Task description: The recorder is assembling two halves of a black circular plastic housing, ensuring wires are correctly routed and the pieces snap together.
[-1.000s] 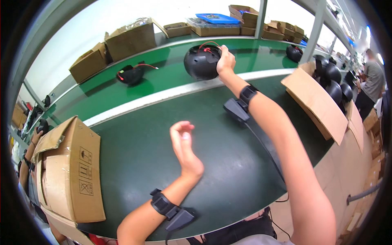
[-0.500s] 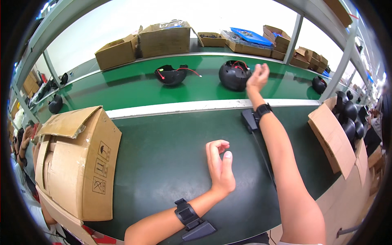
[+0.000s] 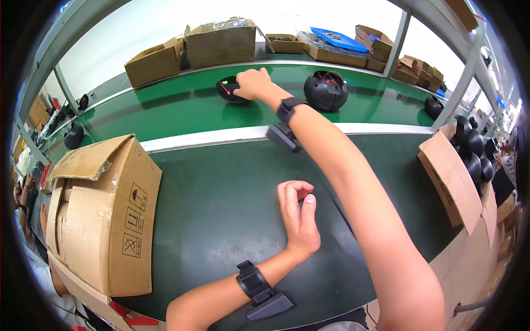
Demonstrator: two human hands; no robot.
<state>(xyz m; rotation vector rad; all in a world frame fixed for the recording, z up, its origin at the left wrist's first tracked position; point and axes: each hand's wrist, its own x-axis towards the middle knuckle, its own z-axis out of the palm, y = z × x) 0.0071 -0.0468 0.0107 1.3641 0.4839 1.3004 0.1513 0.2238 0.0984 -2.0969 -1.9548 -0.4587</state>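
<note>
At the green conveyor belt, my right hand (image 3: 255,84) reaches forward and to the left. Its thumb and fingers close on the right side of a black half-round shell (image 3: 227,90) with a red wire inside; the hand covers part of it. Farther right on the belt stands a round black housing (image 3: 326,91), with red wires on top and no hand on it. My left hand (image 3: 300,220) hovers over or rests on the dark green worktable (image 3: 221,220). Its fingers are loosely curled, with the thumb apart and nothing held.
A cardboard box (image 3: 110,220) stands at the left, and an opened carton (image 3: 450,182) of black shells at the right. Cartons (image 3: 221,44) and a blue tray (image 3: 338,38) line the back shelf. More black shells (image 3: 73,135) sit at the belt's ends. A white rail (image 3: 210,138) separates table and belt.
My right hand has moved left from beside the round housing to the half-round shell and taken hold of it. The round housing sits slightly farther right. My left hand has barely moved.
</note>
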